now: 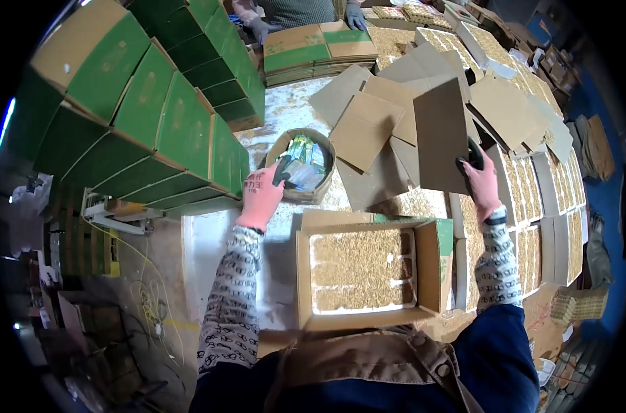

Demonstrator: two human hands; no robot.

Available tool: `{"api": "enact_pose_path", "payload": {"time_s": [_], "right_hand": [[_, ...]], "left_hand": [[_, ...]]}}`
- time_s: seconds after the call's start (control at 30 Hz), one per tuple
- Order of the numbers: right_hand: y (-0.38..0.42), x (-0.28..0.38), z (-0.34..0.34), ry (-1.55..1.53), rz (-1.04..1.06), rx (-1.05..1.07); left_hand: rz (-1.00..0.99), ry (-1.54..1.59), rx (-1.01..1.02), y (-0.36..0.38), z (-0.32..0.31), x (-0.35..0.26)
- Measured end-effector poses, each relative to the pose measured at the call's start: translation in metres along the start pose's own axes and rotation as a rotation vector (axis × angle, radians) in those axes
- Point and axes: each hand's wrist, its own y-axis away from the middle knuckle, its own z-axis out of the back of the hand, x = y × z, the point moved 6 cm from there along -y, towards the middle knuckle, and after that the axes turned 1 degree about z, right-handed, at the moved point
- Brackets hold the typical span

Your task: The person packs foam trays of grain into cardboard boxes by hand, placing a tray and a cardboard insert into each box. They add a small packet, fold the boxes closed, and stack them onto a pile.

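My left hand [263, 195], in a pink glove with dark fingertips, reaches over the near-left rim of a round tub [274, 151]. Its fingers are closed on the edge of a clear, bluish plastic packet [302, 175] among green and white packets inside. My right hand [480, 177], gloved the same way, grips a flat brown cardboard sheet [442, 141] by its right edge and holds it raised and tilted. Directly before me stands an open carton [434, 275], green on the outside. A white-edged tray of golden-brown, grain-like material [358, 268] lies inside it.
Stacked green cartons [144, 113] rise at the left. Loose cardboard sheets [368, 131] lie beyond the open carton. Filled white trays [564, 182] line the right side. Across the table, another person's gloved hands [355, 16] rest by a stack of flattened cartons [306, 51].
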Motion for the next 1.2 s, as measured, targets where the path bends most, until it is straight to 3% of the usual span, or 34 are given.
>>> {"api": "enact_pose_path", "payload": {"time_s": [0.07, 0.13, 0.2, 0.23, 0.27, 0.33, 0.4, 0.47, 0.5, 0.6, 0.63, 0.67, 0.7, 0.73, 0.77, 0.8, 0.87, 0.93, 1.0, 1.03, 1.07, 1.1, 1.13, 1.17, 1.2], "right_hand": [[0.032, 0.046, 0.010, 0.059, 0.120, -0.044], [0.074, 0.113, 0.006, 0.261, 0.390, -0.020], [0.118, 0.156, -0.010, 0.409, 0.633, 0.060], [0.140, 0.169, -0.024, 0.430, 0.632, 0.267], [0.164, 0.179, -0.042, 0.569, 0.767, 0.436], [0.212, 0.159, -0.065, 0.780, 0.959, 0.693], [0.243, 0.106, -0.080, 0.877, 0.855, 0.928], [0.258, 0.055, -0.091, 0.845, 0.816, 1.074], [0.261, 0.049, -0.100, 0.827, 0.739, 1.155], [0.252, 0.037, -0.096, 0.730, 0.522, 1.299], [0.231, 0.076, -0.071, 0.538, 0.450, 1.157], [0.205, 0.116, -0.044, 0.453, 0.366, 0.985], [0.179, 0.105, -0.009, 0.416, 0.349, 0.675], [0.159, 0.095, 0.013, 0.479, 0.182, 0.425], [0.154, 0.046, 0.009, 0.116, -0.116, 0.510], [0.161, -0.021, -0.011, -0.253, -0.418, 0.567], [0.176, -0.095, -0.069, 0.477, -0.089, 0.619], [0.206, -0.117, -0.084, 0.353, -0.173, 0.273], [0.220, -0.061, -0.073, 0.043, -0.714, 0.493], [0.215, -0.107, -0.082, -0.185, -0.361, 0.383], [0.211, -0.108, -0.078, -0.015, -0.067, 0.501], [0.206, -0.096, -0.073, 0.120, -0.047, 0.527], [0.201, -0.082, -0.067, 0.095, -0.379, 0.581], [0.198, -0.090, -0.063, 0.193, -0.058, 0.574], [0.195, -0.075, -0.064, 0.045, -0.158, 0.568]], "left_hand": [[-0.213, -0.036, -0.242, 0.038, 0.039, -0.043], [-0.547, -0.153, -0.218, 0.094, 0.067, -0.115], [-0.693, -0.368, 0.141, 0.143, 0.027, -0.161], [-0.692, -0.482, 0.341, 0.171, 0.000, -0.150], [-0.687, -0.599, 0.532, 0.199, -0.037, -0.126], [-0.520, -0.428, 0.392, 0.204, -0.020, -0.093], [-0.267, -0.241, 0.165, 0.189, 0.064, -0.118], [-0.049, -0.108, -0.045, 0.203, 0.055, -0.078], [0.065, 0.240, -0.012, 0.207, 0.038, -0.060], [0.104, 0.344, -0.065, 0.218, 0.026, -0.053], [0.035, 0.096, -0.134, 0.223, 0.032, -0.060], [0.033, 0.142, -0.116, 0.220, 0.029, -0.062], [0.029, 0.183, -0.089, 0.219, 0.026, -0.064], [0.020, 0.223, -0.048, 0.220, 0.022, -0.067], [-0.074, 0.182, 0.021, 0.212, 0.015, -0.076], [-0.246, 0.068, 0.225, 0.203, 0.005, -0.095], [-0.465, -0.049, 0.433, 0.205, -0.037, -0.097], [-0.344, -0.044, 0.474, 0.199, -0.031, -0.080], [0.064, 0.156, 0.231, 0.216, -0.046, -0.036], [0.207, 0.272, 0.274, 0.224, -0.072, -0.018], [0.461, 1.162, 0.620, 0.229, -0.105, -0.025], [0.642, 1.427, 0.445, 0.245, -0.125, -0.017], [0.721, 1.493, 0.453, 0.243, -0.130, -0.025], [0.893, 1.713, 0.514, 0.242, -0.142, -0.027], [1.076, 1.932, 0.585, 0.241, -0.148, -0.028]]}}
